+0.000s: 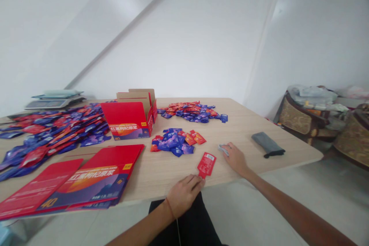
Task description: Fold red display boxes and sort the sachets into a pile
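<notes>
Near the front edge of the table, my left hand (184, 193) pinches a red sachet (206, 164) by its narrow neck. The sachet lies with its printed, barcoded side up. To its right, my right hand (236, 160) is closed on a small pale grey folded cloth (223, 149) pressed to the tabletop; most of it is hidden by the fingers. Just beyond both hands is a small pile of purple and red sachets (173, 142). An orange-red sachet (198, 137) lies at that pile's right side.
Red printed boxes (129, 117) stand open-topped left of centre, with flattened cartons (95, 177) in front. A large sachet heap (60, 130) lies left, near a scale (52, 102). Another heap (190, 111) lies behind. A dark grey cloth (267, 144) is at right, beyond it chairs (296, 115).
</notes>
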Available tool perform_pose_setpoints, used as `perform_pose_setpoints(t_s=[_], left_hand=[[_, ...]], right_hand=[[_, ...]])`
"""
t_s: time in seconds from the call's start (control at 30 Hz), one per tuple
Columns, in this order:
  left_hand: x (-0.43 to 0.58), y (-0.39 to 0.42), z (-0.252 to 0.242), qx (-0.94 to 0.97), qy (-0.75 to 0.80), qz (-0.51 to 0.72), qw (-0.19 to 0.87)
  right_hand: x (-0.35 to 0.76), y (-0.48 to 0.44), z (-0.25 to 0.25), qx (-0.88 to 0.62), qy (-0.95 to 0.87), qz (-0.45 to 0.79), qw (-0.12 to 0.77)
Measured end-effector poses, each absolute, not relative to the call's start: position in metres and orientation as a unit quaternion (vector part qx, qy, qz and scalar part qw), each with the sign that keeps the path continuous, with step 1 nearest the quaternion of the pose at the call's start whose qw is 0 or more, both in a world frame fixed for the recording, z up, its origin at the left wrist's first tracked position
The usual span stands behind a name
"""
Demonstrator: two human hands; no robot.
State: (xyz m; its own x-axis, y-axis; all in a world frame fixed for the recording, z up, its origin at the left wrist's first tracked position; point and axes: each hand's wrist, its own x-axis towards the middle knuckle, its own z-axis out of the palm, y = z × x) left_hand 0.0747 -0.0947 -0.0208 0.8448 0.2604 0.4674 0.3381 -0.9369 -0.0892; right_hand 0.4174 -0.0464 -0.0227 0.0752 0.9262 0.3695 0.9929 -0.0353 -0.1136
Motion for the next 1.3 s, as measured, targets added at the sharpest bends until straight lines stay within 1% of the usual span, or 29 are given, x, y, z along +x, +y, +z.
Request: perform_pose_setpoints(t_s=[0.37,0.9,1.1,1.17,1.3], left_hand=[[0.074,-0.096,-0.019,-0.956,-0.161,-0.228,0.091],[0.074,-0.095,-0.022,-0.957,-0.158,-0.226,0.085],[0.074,-0.095,-0.022,-0.955,-0.156,-0.234,0.089],[0.074,-0.095,-0.022,-0.956,-0.155,-0.233,0.089],[0.075,-0.094,-0.022,-0.957,-0.153,-0.231,0.088]], right_hand=[[0.417,-0.047,-0.024,-0.706,-0.676,-0.122,0.174],[0.421,-0.045,-0.027,-0.704,-0.678,-0.12,0.174],[0.416,-0.05,-0.019,-0.703,-0.682,-0.108,0.17],[0.412,-0.053,-0.013,-0.696,-0.683,-0.116,0.185],[0.397,-0.06,0.006,-0.664,-0.691,-0.127,0.256]])
